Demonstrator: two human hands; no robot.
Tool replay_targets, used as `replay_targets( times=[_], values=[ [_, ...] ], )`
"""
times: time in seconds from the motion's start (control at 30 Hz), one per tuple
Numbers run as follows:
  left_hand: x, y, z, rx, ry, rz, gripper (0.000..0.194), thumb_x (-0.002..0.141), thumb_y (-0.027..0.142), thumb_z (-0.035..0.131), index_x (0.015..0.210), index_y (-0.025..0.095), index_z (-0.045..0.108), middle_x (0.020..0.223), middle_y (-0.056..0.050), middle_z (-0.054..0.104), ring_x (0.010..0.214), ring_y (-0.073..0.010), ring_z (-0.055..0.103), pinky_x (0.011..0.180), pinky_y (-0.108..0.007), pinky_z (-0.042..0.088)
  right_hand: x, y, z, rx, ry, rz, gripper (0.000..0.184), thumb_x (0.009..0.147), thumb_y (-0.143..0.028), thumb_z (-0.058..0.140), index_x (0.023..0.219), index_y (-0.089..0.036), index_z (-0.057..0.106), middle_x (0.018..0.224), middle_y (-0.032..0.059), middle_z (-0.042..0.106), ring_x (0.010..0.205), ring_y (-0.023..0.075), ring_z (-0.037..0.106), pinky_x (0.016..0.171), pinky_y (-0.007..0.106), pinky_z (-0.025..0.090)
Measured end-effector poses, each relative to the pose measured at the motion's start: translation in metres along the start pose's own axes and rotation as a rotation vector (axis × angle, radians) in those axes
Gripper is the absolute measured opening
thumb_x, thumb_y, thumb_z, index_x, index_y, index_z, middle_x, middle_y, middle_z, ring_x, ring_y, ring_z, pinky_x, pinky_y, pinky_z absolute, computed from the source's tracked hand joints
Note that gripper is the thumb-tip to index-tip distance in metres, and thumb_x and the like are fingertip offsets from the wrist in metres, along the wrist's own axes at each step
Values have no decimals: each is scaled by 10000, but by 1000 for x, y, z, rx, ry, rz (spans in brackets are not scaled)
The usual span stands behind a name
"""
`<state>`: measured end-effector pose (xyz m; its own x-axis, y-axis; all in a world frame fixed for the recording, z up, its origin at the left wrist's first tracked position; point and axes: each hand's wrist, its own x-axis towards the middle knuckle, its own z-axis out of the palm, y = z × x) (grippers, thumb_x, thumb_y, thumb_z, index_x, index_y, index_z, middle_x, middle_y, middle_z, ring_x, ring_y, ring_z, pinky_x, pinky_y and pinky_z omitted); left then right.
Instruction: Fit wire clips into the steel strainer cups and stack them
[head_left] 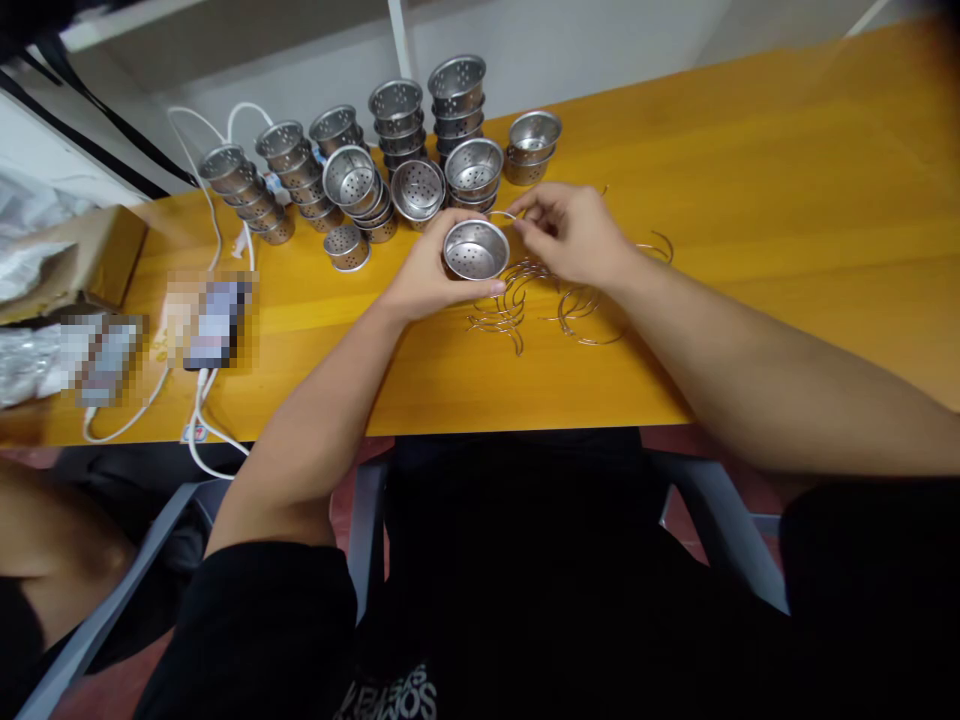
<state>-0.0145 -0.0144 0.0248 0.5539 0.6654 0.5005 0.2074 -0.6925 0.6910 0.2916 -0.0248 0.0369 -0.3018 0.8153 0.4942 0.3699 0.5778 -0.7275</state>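
My left hand (424, 268) is wrapped around a perforated metal strainer cup (477, 252), holding it with the open top tipped towards me. At the cup's far right side, my right hand (574, 235) pinches a thin curved wire (501, 214). One end of that wire is close to the cup's rim; whether it touches cannot be made out. Below both hands, several loose curved wires (510, 312) lie in a tangle on the yellow wooden table (772, 230).
Stacks of similar strainer cups (397, 125) stand along the table's back, with a single small cup (346, 248) in front. To the left lie a phone (217, 325) with white cables, another blurred device (111, 362) and a cardboard box (112, 255). A person's leg (60, 550) shows at lower left.
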Motion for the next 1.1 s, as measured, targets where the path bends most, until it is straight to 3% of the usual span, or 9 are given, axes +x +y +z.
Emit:
replay_targets(
  times=[0.2,0.43,0.6,0.7,0.9,1.1],
  values=[
    [3,-11,-4,80,80,5,1221,663,1114,1110,1487,268,799,1498,-158,833,1469,-432,858,1375,-659,694,1,-7,-4,-45,108,73,599,1124,-925,916,1152,-331,846,835,58,698,799,278,601,824,510,648],
    [5,-12,-2,65,111,-25,1349,671,1201,1025,1584,257,718,1482,-153,857,1433,-415,878,1348,-655,702,-1,-24,1,19,115,94,622,1060,-962,965,1140,-355,859,782,33,641,813,299,605,836,527,623],
    [6,-26,2,0,90,-38,1374,834,1247,829,1799,302,574,1690,-190,751,1607,-452,792,1419,-655,636,-1,-16,-4,19,112,71,708,1074,-1083,808,1264,-405,881,730,45,628,908,358,634,957,582,552],
    [7,-28,4,-10,65,-62,1426,859,1267,752,1888,315,494,1790,-202,686,1675,-461,747,1452,-648,614,-1,-12,-7,28,104,49,734,1084,-1120,730,1323,-440,871,710,47,628,987,393,668,1001,604,521],
    [6,-19,4,21,70,-72,1452,795,1282,815,1838,306,556,1772,-207,713,1663,-465,754,1477,-648,597,1,-16,-2,55,125,94,818,980,-1205,773,1164,-411,842,712,51,636,969,372,670,980,598,547],
    [4,-25,5,-17,106,-83,1411,830,1260,830,1819,303,519,1679,-195,768,1577,-429,816,1434,-640,634,1,-22,1,86,128,68,809,980,-1198,794,1223,-427,811,654,5,500,866,340,562,933,577,512]
  ],
)
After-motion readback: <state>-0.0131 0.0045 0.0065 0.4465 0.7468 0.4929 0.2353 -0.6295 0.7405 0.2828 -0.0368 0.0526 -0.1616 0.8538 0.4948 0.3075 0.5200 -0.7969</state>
